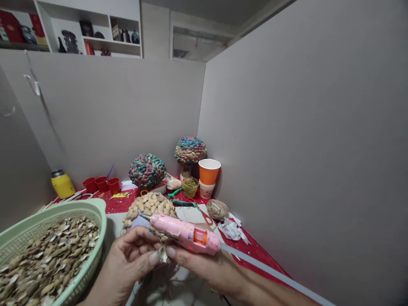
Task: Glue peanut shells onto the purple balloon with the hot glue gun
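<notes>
A pink glue gun (185, 233) with a long translucent glue stick in its back lies across my right hand (197, 259), its metal tip pointing left. My right thumb meets my left thumb at a small pale shell piece (163, 253). My left hand (137, 257) has its fingers curled and pinches that piece from the left. Just behind the hands stands a dome covered in tan shells (153, 204), with a bare lilac patch (139, 222) on its near left side. The glue gun hides part of the dome.
A green basket (102, 221) of shells stands at the left. Behind are two colourful domes (147, 171), red cups (113, 185), a yellow jar (63, 184), an orange cup (209, 172), green-handled pliers (185, 204), red scissors (207, 217), twine (218, 209) and crumpled tissue (233, 230). Grey partitions enclose the table.
</notes>
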A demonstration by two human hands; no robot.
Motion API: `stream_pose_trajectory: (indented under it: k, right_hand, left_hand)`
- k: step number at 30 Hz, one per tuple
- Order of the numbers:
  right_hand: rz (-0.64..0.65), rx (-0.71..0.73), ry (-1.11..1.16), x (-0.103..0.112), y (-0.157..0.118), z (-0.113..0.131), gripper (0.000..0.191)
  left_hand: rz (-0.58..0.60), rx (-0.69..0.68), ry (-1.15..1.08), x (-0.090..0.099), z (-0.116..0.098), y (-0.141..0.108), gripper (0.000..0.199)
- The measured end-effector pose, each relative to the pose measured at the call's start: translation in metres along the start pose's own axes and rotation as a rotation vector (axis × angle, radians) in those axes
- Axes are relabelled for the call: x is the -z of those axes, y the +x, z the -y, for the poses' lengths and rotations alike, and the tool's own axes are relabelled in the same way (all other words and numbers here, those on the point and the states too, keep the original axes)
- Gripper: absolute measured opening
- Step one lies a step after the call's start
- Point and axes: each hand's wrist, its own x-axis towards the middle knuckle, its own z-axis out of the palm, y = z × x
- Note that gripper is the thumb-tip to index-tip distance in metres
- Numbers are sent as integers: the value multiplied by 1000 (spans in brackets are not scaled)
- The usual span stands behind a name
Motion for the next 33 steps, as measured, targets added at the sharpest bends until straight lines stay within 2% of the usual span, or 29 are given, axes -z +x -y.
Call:
stream_pose_trajectory:
  k: [8,14,18,22,28,33]
  right_hand:
    - [16,7,-41,-1,1,4,18]
    - [-18,-45,-20,0,0,-6,19]
    - [-35,-75,40,-2,1,-5,27]
    - [-38,-49,123,-4,3,1,30]
    - [-23,-30,51,-4,0,-1,25]
    - [-33,-23,-22,-4,-3,-4,32]
  left_hand:
    - [3,-5,27,3,3,1,25]
    - [32,22,-46,-1,1,1,28]
    - [55,77,-119,-5,-4,2,23]
    - [21,84,-146,-7,-5,2,21]
    - [6,70,-126,-5,0,1,19]
    - [-7,111,-103,-2,1,0,20]
